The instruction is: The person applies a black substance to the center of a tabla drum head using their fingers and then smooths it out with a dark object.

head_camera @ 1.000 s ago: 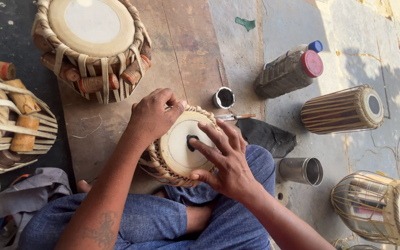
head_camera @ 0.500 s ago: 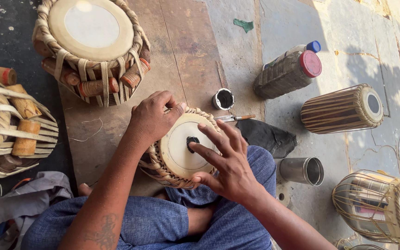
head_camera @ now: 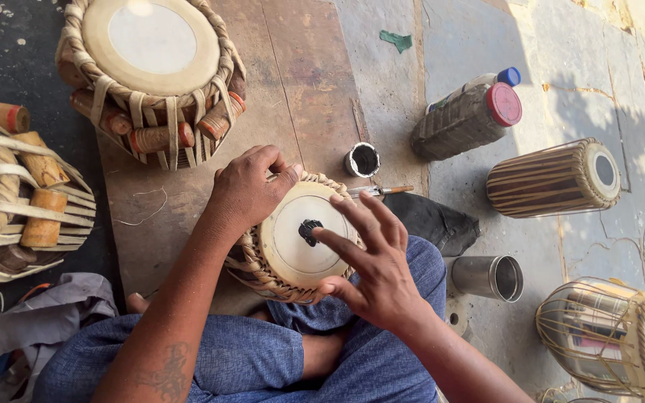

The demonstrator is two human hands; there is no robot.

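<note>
Dabbing black paste [head_camera: 309, 230] at the small drum [head_camera: 293, 240] head's centre, right hand [head_camera: 371, 261] fingers spread, left hand [head_camera: 246, 190] grasping the drum's far rim; spreading evenly likely calls for light pressure.

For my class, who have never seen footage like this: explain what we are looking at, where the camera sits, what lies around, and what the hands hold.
The camera is worn on a person's head and looks down at their own lap; they sit cross-legged in blue trousers. The left hand steadies a small drum by its woven rim. The right hand spreads over the pale drumhead, a finger at the black patch in its middle. Neither hand holds a tool. Around them lie a larger laced drum on a wooden board, a small tin of black paste, a brush, a red-capped bottle, a metal cup and a striped drum.
</note>
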